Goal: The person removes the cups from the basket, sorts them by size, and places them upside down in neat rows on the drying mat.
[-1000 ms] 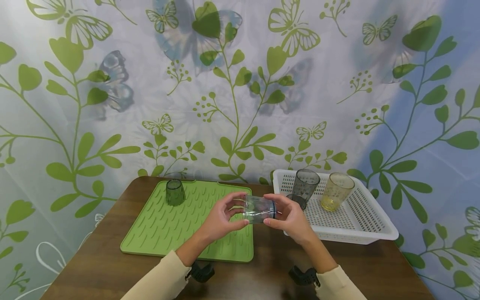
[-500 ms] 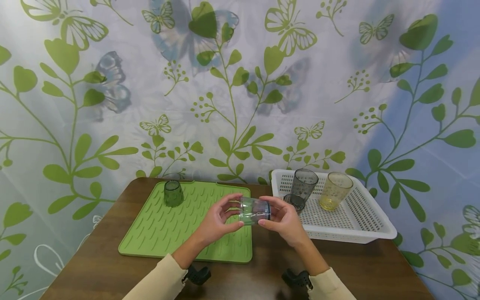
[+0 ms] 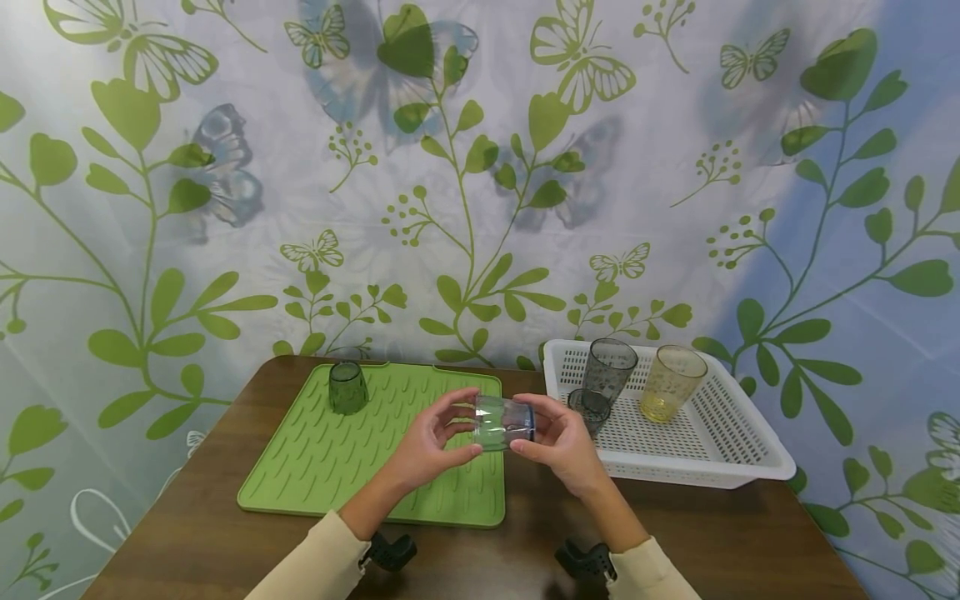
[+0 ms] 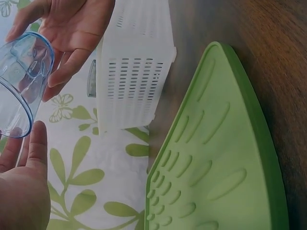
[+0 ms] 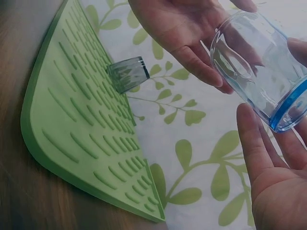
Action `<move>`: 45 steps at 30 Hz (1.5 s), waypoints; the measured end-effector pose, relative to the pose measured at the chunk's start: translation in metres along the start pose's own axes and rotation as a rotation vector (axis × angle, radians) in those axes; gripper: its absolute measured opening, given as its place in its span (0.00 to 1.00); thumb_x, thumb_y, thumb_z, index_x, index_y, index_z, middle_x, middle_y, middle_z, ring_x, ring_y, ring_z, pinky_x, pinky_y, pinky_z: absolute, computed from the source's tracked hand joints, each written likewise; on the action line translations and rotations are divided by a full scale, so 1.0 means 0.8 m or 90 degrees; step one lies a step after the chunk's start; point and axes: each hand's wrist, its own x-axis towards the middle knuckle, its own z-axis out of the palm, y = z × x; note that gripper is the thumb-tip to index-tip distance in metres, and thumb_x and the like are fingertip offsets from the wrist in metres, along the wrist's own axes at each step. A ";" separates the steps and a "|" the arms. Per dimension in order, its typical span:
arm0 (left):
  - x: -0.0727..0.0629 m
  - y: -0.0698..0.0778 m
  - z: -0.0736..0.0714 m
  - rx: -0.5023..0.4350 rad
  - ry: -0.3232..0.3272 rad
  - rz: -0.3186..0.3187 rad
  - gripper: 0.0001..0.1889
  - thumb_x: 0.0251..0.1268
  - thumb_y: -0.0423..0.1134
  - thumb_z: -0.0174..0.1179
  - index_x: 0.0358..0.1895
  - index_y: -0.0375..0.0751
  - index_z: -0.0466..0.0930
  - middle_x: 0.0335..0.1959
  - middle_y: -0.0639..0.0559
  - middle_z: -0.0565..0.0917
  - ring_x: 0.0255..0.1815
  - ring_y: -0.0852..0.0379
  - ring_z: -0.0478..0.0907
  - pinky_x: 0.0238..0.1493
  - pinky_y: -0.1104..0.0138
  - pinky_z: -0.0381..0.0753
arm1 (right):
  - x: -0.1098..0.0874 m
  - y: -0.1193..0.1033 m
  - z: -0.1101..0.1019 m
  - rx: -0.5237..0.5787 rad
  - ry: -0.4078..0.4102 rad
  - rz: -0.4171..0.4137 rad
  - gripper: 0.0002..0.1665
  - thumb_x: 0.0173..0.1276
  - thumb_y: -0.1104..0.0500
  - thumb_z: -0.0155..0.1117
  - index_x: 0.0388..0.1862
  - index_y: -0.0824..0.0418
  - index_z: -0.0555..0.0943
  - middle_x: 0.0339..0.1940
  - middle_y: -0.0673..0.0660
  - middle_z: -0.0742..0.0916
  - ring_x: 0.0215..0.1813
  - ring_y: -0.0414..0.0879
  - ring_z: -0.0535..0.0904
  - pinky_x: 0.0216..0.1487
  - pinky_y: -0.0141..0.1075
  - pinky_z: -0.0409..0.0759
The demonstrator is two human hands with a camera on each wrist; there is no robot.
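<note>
A clear drinking glass (image 3: 502, 423) with a blue-tinted base lies sideways in the air between my two hands. My left hand (image 3: 437, 435) grips its rim end, thumb on the near side and fingers behind. At the blue base end, my right hand (image 3: 567, 442) holds it the same way. The right wrist view shows the blue ring of the glass (image 5: 288, 106) by the right fingers. Below and to the left lies a green ridged drying mat (image 3: 315, 471), with a dark green glass (image 3: 348, 388) standing on its back left part.
A white perforated basket (image 3: 675, 473) stands at the right on the brown wooden table (image 3: 187, 542). Inside are a tall grey glass (image 3: 611, 367), a short dark glass (image 3: 591, 407) and a yellow-tinted glass (image 3: 672, 385). A leaf-patterned curtain (image 3: 480, 208) hangs right behind the table.
Both hands have shifted slightly left with the clear glass, more of it now in front of the mat. The head view has moved a little. The other glasses stay in place.
</note>
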 end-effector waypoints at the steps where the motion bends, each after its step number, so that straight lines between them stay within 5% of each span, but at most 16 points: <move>1: -0.001 -0.001 -0.001 0.003 0.000 0.000 0.38 0.62 0.26 0.69 0.75 0.34 0.64 0.68 0.29 0.71 0.65 0.37 0.75 0.66 0.63 0.82 | 0.000 0.001 0.001 0.000 0.001 0.001 0.35 0.61 0.71 0.75 0.67 0.69 0.75 0.53 0.52 0.87 0.52 0.41 0.86 0.49 0.34 0.89; 4: -0.002 -0.002 -0.003 0.008 0.003 -0.004 0.38 0.62 0.26 0.69 0.75 0.35 0.65 0.68 0.31 0.72 0.66 0.29 0.72 0.66 0.64 0.81 | 0.001 0.003 0.004 -0.001 0.006 0.003 0.35 0.61 0.71 0.75 0.67 0.70 0.74 0.53 0.51 0.87 0.53 0.41 0.85 0.50 0.34 0.89; 11: -0.009 -0.005 -0.012 0.035 0.015 -0.007 0.38 0.62 0.27 0.70 0.75 0.37 0.65 0.69 0.34 0.72 0.66 0.29 0.72 0.67 0.57 0.81 | 0.004 0.010 0.010 0.006 0.015 0.007 0.35 0.61 0.70 0.75 0.67 0.70 0.74 0.54 0.52 0.86 0.53 0.41 0.85 0.50 0.33 0.88; 17: -0.019 -0.007 -0.024 0.061 0.027 -0.014 0.37 0.64 0.28 0.69 0.75 0.38 0.65 0.70 0.34 0.72 0.66 0.35 0.74 0.67 0.59 0.81 | 0.006 0.016 0.014 -0.001 0.027 0.017 0.35 0.62 0.70 0.74 0.68 0.70 0.73 0.55 0.52 0.86 0.53 0.41 0.84 0.50 0.33 0.88; 25: -0.039 -0.012 -0.039 0.125 0.047 -0.031 0.35 0.66 0.31 0.69 0.75 0.41 0.66 0.69 0.37 0.73 0.64 0.58 0.77 0.66 0.55 0.80 | 0.010 0.021 0.018 -0.009 0.033 0.027 0.38 0.61 0.68 0.76 0.69 0.74 0.71 0.57 0.54 0.85 0.55 0.41 0.84 0.53 0.32 0.87; 33: -0.064 -0.015 -0.069 0.225 0.102 -0.031 0.32 0.66 0.32 0.70 0.72 0.40 0.70 0.66 0.39 0.75 0.61 0.62 0.77 0.64 0.56 0.82 | 0.017 0.033 0.024 0.004 0.038 0.042 0.39 0.60 0.69 0.77 0.69 0.75 0.70 0.59 0.66 0.83 0.56 0.42 0.84 0.55 0.31 0.86; 39: -0.082 -0.014 -0.100 0.297 0.154 -0.025 0.31 0.64 0.31 0.71 0.70 0.37 0.71 0.63 0.39 0.78 0.60 0.67 0.76 0.62 0.65 0.82 | 0.021 0.039 0.030 0.018 0.044 0.055 0.42 0.59 0.69 0.77 0.70 0.77 0.69 0.57 0.63 0.83 0.55 0.42 0.84 0.54 0.31 0.87; 45: -0.103 -0.007 -0.130 0.361 0.192 -0.051 0.31 0.63 0.33 0.72 0.70 0.39 0.73 0.64 0.41 0.79 0.62 0.71 0.75 0.63 0.69 0.81 | 0.024 0.046 0.033 0.010 0.037 0.051 0.40 0.61 0.70 0.76 0.70 0.77 0.69 0.60 0.79 0.79 0.55 0.48 0.84 0.53 0.31 0.87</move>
